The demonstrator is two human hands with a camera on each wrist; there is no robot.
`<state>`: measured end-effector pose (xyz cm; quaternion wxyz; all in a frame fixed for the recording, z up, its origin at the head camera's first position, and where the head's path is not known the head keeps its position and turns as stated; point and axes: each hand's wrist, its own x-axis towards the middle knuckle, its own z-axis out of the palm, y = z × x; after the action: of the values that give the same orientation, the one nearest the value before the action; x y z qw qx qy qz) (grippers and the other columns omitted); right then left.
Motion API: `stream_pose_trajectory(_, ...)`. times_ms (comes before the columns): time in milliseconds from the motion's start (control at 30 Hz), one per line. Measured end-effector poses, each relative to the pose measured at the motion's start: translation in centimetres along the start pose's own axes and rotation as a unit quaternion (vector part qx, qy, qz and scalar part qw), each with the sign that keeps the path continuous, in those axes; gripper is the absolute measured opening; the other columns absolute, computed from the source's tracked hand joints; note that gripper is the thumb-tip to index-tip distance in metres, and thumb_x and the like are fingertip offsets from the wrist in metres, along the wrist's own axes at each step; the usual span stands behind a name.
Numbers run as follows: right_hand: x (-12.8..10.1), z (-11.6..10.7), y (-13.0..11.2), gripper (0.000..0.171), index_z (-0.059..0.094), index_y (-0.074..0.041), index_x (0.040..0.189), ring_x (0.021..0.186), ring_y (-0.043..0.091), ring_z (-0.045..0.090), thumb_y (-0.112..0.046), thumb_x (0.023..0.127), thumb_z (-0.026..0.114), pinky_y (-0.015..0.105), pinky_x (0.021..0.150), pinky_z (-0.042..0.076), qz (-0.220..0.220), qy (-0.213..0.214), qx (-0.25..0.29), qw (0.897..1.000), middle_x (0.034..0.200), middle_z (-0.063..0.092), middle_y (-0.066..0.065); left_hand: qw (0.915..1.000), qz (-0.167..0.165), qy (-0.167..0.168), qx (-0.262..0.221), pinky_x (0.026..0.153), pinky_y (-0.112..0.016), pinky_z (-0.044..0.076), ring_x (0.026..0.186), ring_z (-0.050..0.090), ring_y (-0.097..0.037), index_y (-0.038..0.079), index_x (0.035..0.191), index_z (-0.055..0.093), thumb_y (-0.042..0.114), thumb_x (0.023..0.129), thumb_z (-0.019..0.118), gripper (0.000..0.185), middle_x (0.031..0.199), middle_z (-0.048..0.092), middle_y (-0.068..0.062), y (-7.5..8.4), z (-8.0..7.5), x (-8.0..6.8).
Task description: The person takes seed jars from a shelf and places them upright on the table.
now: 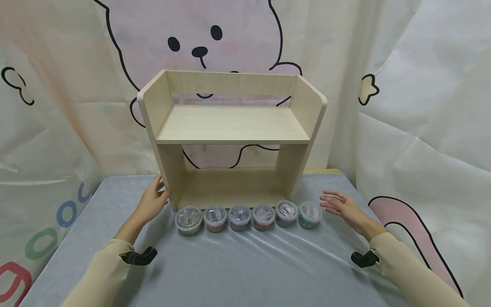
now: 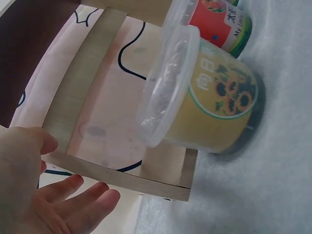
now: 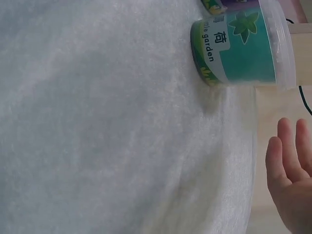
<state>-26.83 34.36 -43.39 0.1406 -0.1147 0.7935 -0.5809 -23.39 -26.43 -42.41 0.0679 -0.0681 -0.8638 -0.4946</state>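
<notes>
A pale wooden two-tier shelf [image 1: 233,123] stands on the table. At its lower left side panel is my left hand [image 1: 152,200], with the thumb [image 2: 48,140] and the loosely bent fingers on either side of the panel's front edge. Several lidded round tubs form a row before the shelf. The leftmost is a yellow tub [image 2: 209,102] with a sunflower label, just right of my left hand. A green tub [image 3: 243,46] with a leaf label ends the row at the right. Beside it, my right hand [image 1: 347,212] hovers with fingers extended, holding nothing.
A grey-blue cloth [image 1: 245,268] covers the table. Printed curtains [image 1: 337,76] hang behind and at both sides, the back one close behind the shelf. Inside the row are a red-labelled tub [image 2: 214,22] and other tubs [image 1: 263,216] standing close together.
</notes>
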Motion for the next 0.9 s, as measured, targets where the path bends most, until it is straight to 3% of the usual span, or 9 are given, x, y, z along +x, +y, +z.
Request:
stream_pose_trajectory(233, 0.0, 0.2, -0.2, 0.049, 0.038, -0.002, 0.146, 0.108, 0.0, 0.067, -0.031, 0.108, 0.047, 0.02, 0.092, 0.054, -0.002, 0.035, -0.007, 0.999, 0.112, 0.065, -0.026, 0.9998, -0.017, 0.0, 0.011, 0.089, -0.053, 0.057, 0.126, 0.056, -0.053, 0.008, 0.161, 0.02, 0.022, 0.108, 0.045, 0.061, 0.154, 0.038, -0.035, -0.4, -0.3, -1.1)
stream_pose_trajectory(533, 0.2, 1.1, -1.6, 0.055, 0.036, 0.005, 0.148, 0.112, 0.007, 0.069, -0.03, 0.107, 0.049, 0.021, 0.093, 0.054, -0.011, 0.024, -0.019, 0.999, 0.117, 0.065, -0.019, 0.9997, -0.01, 0.002, 0.02, 0.08, -0.036, 0.058, 0.119, 0.063, -0.047, 0.003, 0.158, 0.027, 0.01, 0.106, 0.043, 0.055, 0.147, 0.048, -0.035, -0.1, -0.8, -2.3)
stream_pose_trajectory(700, 0.0, 1.7, -2.6, 0.053, 0.037, 0.006, 0.147, 0.109, 0.003, 0.068, -0.027, 0.108, 0.048, 0.022, 0.094, 0.054, -0.036, 0.019, -0.055, 0.998, 0.119, 0.064, -0.017, 0.9996, -0.008, 0.003, 0.027, 0.081, -0.039, 0.059, 0.115, 0.064, -0.046, 0.005, 0.154, 0.035, 0.009, 0.106, 0.043, 0.049, 0.14, 0.056, -0.032, -0.3, -1.0, -3.1)
stream_pose_trajectory(800, -0.1, 2.0, -3.3, 0.05, 0.04, 0.006, 0.146, 0.107, -0.001, 0.066, -0.024, 0.108, 0.048, 0.022, 0.094, 0.053, -0.059, 0.017, -0.09, 0.994, 0.124, 0.064, -0.008, 0.9992, -0.006, 0.007, 0.04, 0.081, -0.038, 0.059, 0.114, 0.065, -0.044, 0.006, 0.152, 0.04, 0.008, 0.106, 0.043, 0.046, 0.137, 0.06, -0.028, -0.2, -1.2, -3.6)
stream_pose_trajectory(900, -0.1, 2.4, -4.1, 0.047, 0.042, 0.005, 0.145, 0.106, -0.002, 0.065, -0.023, 0.107, 0.049, 0.022, 0.093, 0.053, -0.073, 0.016, -0.116, 0.99, 0.131, 0.063, 0.009, 0.9985, 0.001, 0.014, 0.053, 0.08, -0.035, 0.059, 0.112, 0.066, -0.043, 0.007, 0.149, 0.043, 0.008, 0.105, 0.042, 0.044, 0.135, 0.062, -0.027, 0.1, -1.4, -4.1)
